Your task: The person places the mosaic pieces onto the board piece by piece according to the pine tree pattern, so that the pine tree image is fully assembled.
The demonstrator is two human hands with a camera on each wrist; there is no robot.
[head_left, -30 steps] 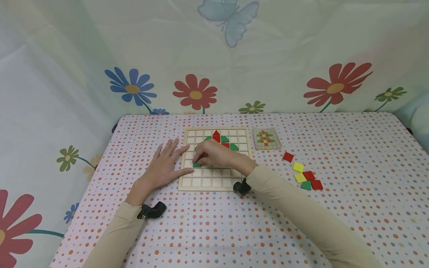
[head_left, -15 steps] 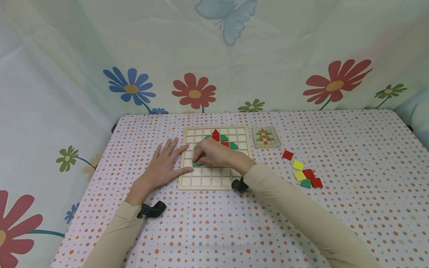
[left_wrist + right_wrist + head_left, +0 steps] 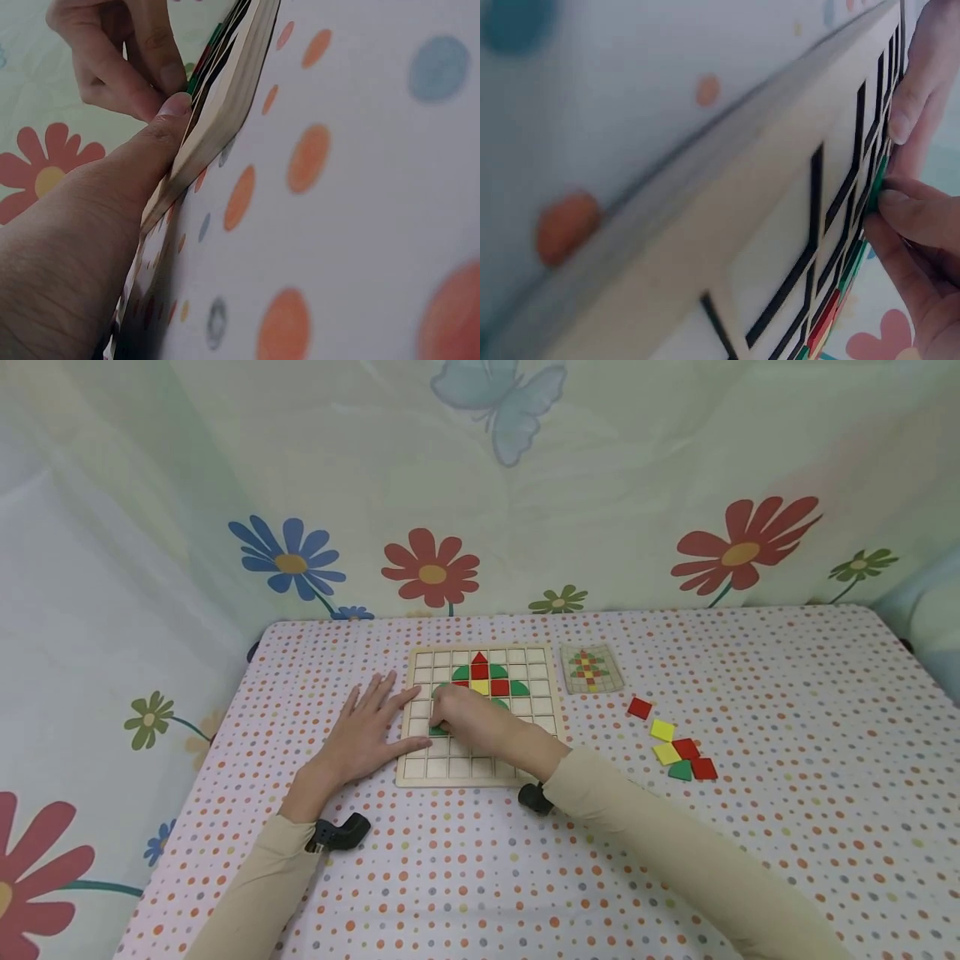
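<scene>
A wooden grid board (image 3: 480, 782) lies on the table, with coloured tiles set in its upper cells. Spread flat, my left hand (image 3: 360, 731) rests at its left side, the fingertips and thumb touching the frame. My right hand (image 3: 480, 722) is over the board's middle. Its thumb and curled fingers pinch a green tile (image 3: 438, 732) at a cell near the left side; the same green tile (image 3: 877, 184) shows between cell and fingertips in the right wrist view. A red triangle (image 3: 480, 658), red squares (image 3: 479, 672), green quarter-circles (image 3: 519, 688) and a yellow square (image 3: 480, 687) sit in cells.
A pattern card (image 3: 598, 670) with a tree design lies to the right of the board. Farther right are loose tiles: red squares (image 3: 640, 708), yellow squares (image 3: 663, 730) and a green quarter-circle (image 3: 680, 770). A flowered cloth (image 3: 630, 485) hangs behind the table.
My right hand has turned and lowered slightly, uncovering the yellow square and more tiles behind it. The green tile stays at the same cell. My left hand keeps its place.
</scene>
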